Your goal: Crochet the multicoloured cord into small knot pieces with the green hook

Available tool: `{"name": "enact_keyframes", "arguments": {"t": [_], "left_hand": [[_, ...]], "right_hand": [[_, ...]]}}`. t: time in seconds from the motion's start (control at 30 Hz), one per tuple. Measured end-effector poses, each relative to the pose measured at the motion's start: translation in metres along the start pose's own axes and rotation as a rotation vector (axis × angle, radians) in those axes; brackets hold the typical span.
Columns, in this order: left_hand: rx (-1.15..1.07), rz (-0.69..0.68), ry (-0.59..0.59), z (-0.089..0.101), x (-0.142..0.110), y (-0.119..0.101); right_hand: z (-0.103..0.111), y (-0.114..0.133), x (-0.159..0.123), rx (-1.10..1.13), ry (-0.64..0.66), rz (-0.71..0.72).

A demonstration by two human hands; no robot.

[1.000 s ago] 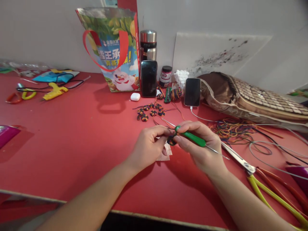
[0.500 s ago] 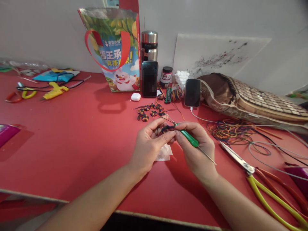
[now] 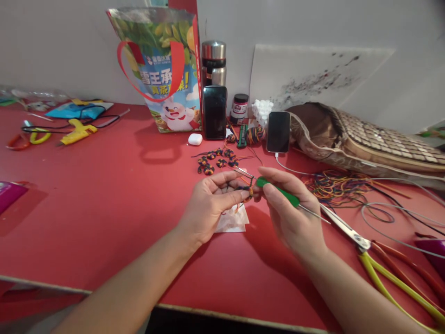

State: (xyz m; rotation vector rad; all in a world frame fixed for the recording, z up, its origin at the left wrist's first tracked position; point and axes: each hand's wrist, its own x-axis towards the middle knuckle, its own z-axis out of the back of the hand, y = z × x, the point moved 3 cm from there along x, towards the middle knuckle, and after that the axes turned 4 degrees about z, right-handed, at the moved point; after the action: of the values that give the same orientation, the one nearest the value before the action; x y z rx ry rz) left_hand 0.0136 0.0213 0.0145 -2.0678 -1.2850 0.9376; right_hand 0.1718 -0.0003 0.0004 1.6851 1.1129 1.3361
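Observation:
Between the thumb and fingers of my left hand (image 3: 215, 199) is a small crocheted piece (image 3: 247, 191) of dark and orange yarn, partly hidden by the fingers. My right hand (image 3: 295, 208) is closed around a crochet hook with a green handle (image 3: 280, 192). Its thin metal shaft reaches left over the piece, and a dark loop of yarn runs up to it. A second metal end sticks out behind the handle. Under my left fingers lies a crumpled white paper (image 3: 233, 220). Several finished-looking crocheted rounds (image 3: 209, 170) in the same colours rest on the table just beyond.
Large scissors (image 3: 361, 243) with red and yellow handles lie at the right, beside a yarn tangle (image 3: 342, 185). Two phones (image 3: 214, 113), a thermos (image 3: 213, 58) and a printed bag (image 3: 160, 74) stand behind. A yellow glue gun (image 3: 79, 132) is at the left.
My right hand has moved right and slightly away from my left, drawing the hook back. A dark loop now stands up from the piece to the hook. The view has shifted slightly.

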Motion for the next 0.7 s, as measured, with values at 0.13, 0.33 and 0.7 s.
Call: {"name": "enact_keyframes", "arguments": {"t": [0.13,0.33,0.7], "left_hand": [[0.048,0.034,-0.013,0.003,0.003,-0.001],[0.115,0.025,0.007,-0.001,0.0,0.001],[0.055,-0.031,-0.031,-0.007,-0.005,0.014]], "right_hand": [[0.0,0.0,0.004,-0.044,0.03,0.072],[-0.011,0.021,0.006,-0.263,0.058,0.199],[-0.008,0.0,-0.002,-0.037,-0.231,-0.013]]}}
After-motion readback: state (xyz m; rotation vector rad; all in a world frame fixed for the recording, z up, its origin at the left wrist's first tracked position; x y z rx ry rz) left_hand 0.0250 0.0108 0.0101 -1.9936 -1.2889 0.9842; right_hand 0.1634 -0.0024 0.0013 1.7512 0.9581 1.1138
